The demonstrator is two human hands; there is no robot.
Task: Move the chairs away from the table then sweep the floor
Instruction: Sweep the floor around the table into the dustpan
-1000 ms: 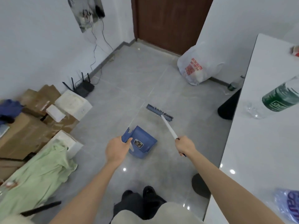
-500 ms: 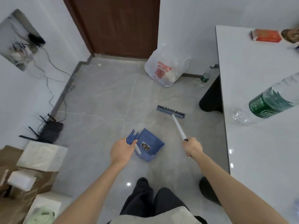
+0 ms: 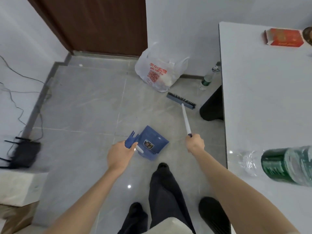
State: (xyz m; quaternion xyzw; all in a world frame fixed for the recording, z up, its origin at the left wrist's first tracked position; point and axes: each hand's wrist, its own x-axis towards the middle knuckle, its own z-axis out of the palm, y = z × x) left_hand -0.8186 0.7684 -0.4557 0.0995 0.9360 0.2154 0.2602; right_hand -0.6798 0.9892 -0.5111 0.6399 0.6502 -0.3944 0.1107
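Broom [image 3: 182,100] is gripped at the top of its white handle by the right hand [image 3: 195,144], fingers wrapped fully round. Its bristle head is set on the tiled floor [image 3: 84,107], between the white plastic bag [image 3: 160,71] and the dark table base [image 3: 211,107], near both.

Blue dustpan [image 3: 152,142] is held low by the left hand [image 3: 119,157], fingers curled round its white handle.

Table [image 3: 253,98] edge is seen running along the right. Open floor is left toward the door [image 3: 94,24] and the router [image 3: 23,153].

Bag is printed in red characters – too blurred to be read. Dustpan sticker and green bottle [image 3: 287,164] label are not legible.
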